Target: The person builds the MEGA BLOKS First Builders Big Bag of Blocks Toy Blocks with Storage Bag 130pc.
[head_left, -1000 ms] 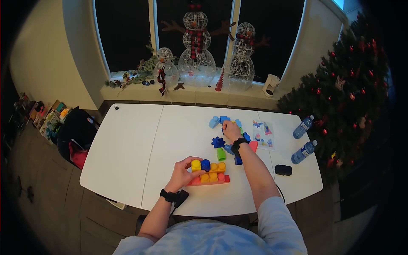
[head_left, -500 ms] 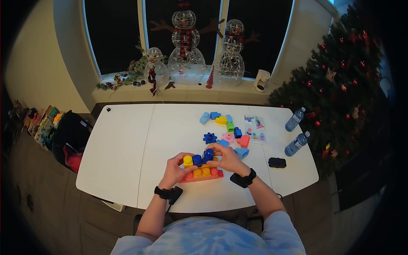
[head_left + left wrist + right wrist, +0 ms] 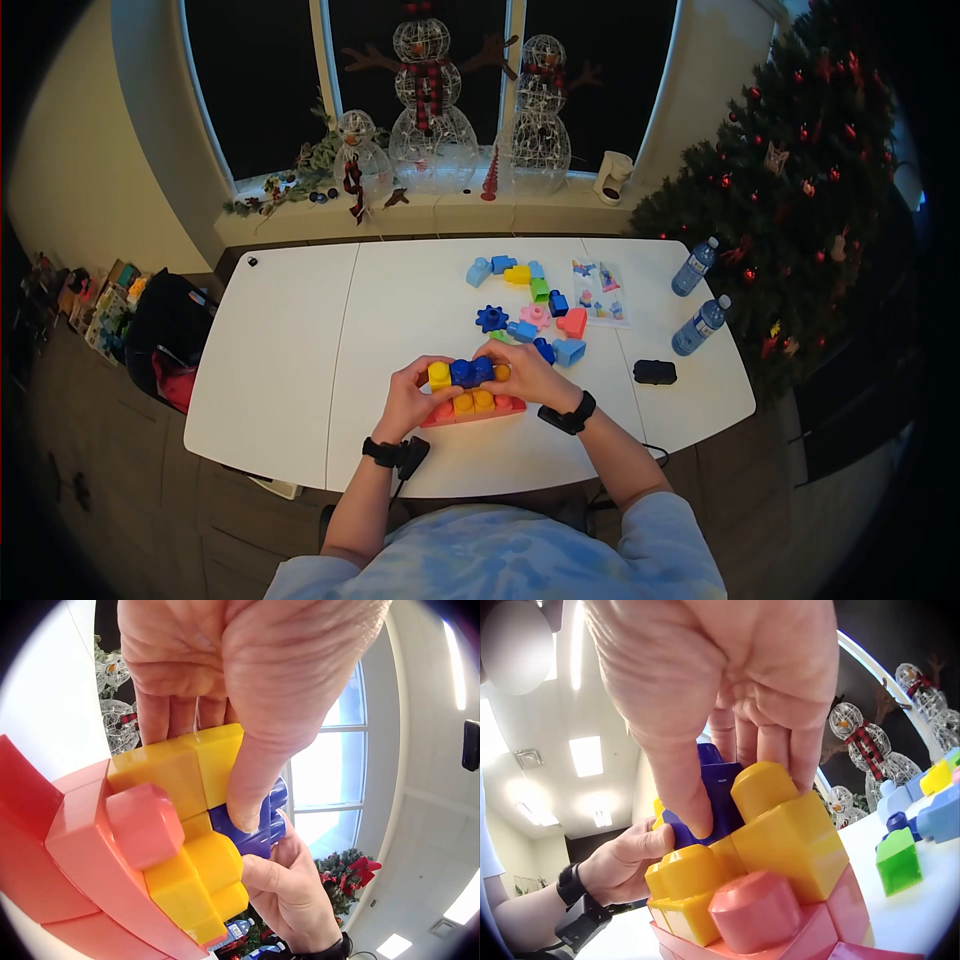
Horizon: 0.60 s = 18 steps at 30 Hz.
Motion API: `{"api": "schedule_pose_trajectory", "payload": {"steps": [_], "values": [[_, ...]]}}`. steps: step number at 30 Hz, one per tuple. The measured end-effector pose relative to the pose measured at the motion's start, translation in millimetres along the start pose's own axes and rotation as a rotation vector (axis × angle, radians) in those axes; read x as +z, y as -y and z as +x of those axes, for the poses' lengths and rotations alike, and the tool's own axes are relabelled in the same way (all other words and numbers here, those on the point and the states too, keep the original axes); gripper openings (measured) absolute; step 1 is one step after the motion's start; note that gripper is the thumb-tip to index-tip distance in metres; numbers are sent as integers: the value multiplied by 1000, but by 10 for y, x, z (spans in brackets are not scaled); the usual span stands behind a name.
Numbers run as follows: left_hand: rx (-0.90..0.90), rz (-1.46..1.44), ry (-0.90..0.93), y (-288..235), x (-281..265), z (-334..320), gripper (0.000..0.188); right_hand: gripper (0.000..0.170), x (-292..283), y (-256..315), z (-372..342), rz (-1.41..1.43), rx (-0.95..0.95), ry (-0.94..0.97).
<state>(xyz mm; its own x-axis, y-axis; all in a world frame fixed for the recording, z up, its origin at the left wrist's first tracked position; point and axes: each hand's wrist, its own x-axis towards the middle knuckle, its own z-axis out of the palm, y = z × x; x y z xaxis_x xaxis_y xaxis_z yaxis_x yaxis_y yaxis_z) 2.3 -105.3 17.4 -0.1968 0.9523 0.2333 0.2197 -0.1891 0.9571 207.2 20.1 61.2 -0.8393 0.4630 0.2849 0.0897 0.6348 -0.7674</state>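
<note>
So my stack (image 3: pixel 464 404) sits at 12 o'clock from me on the white table (image 3: pixel 270 380) — pinkish-red base (image 3: pixel 105 862) down, yellow pieces (image 3: pixel 795 847) above, blue blocks (image 3: pixel 472 373) between yellows up top. My left hand (image 3: pixel 405 400) pinches the stack's upper part, thumb on blue; my right hand (image 3: pixel 538 375) grips a blue one, thumb in front. Can't tell if it's fully seated. I'd call this partway — plenty of loose blocks (image 3: pixel 540 290) lie unattached around 1 o'clock.
</note>
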Motion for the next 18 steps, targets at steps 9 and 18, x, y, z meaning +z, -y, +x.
{"api": "schedule_pose_trajectory", "payload": {"steps": [9, 18], "values": [[-29, -2, 3, -9, -3, -5, 46, 41, 33, -38, -42, 23, 38, -15], [-28, -17, 2, 19, 14, -18, 46, 43, -638, -555, 73, 205, 188, -315]]}}
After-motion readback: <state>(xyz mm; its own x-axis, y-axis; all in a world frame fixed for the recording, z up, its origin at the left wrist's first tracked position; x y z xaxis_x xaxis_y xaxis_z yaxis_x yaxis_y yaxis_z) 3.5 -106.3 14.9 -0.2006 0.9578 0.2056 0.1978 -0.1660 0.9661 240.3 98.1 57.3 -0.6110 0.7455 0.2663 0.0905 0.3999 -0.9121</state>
